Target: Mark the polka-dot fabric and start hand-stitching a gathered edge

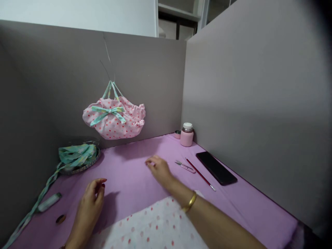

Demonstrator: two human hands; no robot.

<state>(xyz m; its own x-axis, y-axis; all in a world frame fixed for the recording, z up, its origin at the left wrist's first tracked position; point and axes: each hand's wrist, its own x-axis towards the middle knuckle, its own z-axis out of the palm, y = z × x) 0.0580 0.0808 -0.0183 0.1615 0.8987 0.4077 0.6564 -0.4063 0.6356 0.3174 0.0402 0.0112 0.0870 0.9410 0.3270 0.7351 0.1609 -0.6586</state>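
My left hand [90, 204] is over the left front of the purple cloth, fingers curled and thumb tip close to the index finger. Farther forward, near the middle, my right hand [159, 170] has its fingers bent in toward the thumb; a gold bangle [191, 202] circles that wrist. Anything between the fingertips of either hand is too small to make out. White fabric with red and pink dots [145, 228] lies at the front, partly under my right forearm. To the right of my right hand are thread snips [185, 166] and a dark red pencil [199, 174].
A dotted pink fabric pouch [116, 128] with green ties hangs before the grey partition [160, 76]. Green fabric strips [77, 154] fill a tray at left, trailing forward past a whitish tube [49, 202] and small brown disc [61, 219]. A pink jar [186, 137] and black phone [216, 167] sit right.
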